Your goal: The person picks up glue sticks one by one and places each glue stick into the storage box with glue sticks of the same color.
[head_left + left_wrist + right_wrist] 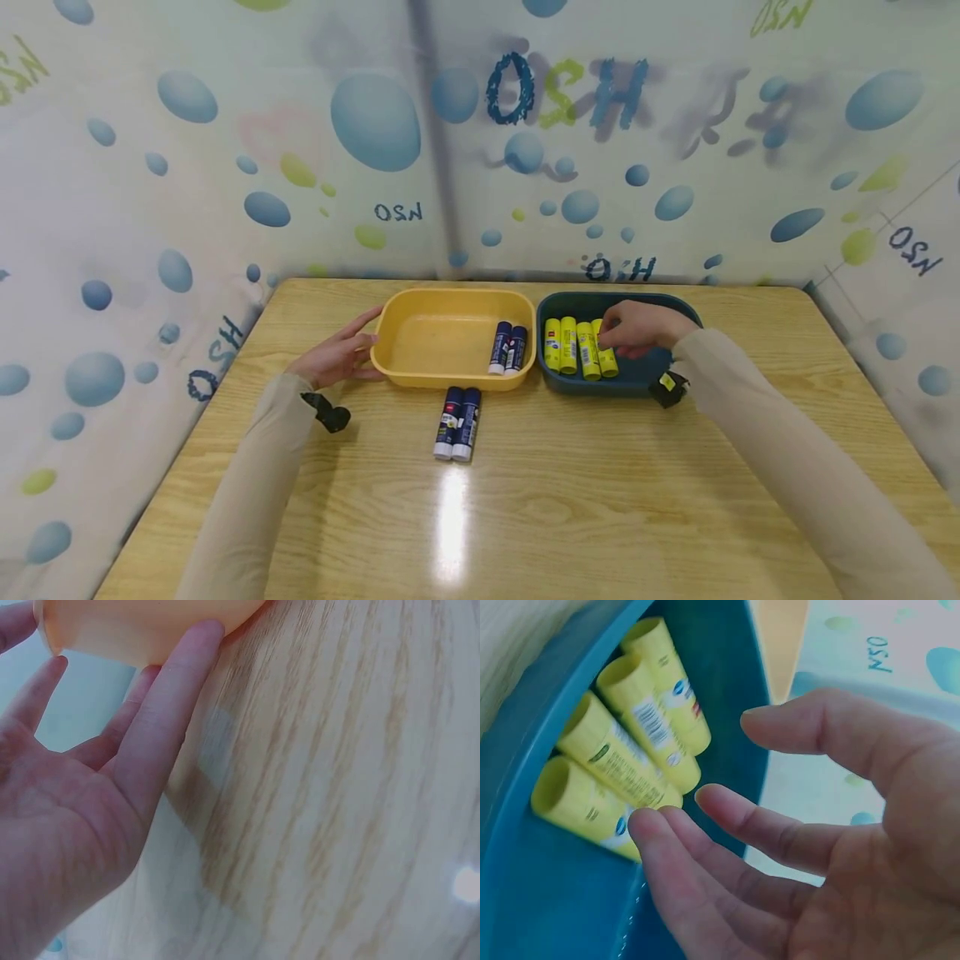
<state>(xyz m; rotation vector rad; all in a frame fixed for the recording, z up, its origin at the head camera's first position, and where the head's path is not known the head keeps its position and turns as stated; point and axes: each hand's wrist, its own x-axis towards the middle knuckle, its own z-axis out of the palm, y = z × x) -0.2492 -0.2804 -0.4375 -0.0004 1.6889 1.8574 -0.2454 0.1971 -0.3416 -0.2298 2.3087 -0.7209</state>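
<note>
My left hand (339,354) touches the left end of a yellow plastic tray (420,381) with extended fingers (161,712). Two navy glue sticks with white ends (500,348) lie side by side at the tray's right end. My right hand (637,327) is over a dark blue tray (600,387), nothing in its grasp. In the right wrist view its fingers (757,832) are loosely bent and the thumb stands apart from them. Several yellow glue sticks (641,724) lie in a row in that tray; the fingertips are right by the end one.
In front of the yellow tray, two more navy glue sticks (457,425) lie together on the wooden table (585,500). The trays stand side by side near the table's back edge. A patterned curtain (480,167) hangs behind and at both sides.
</note>
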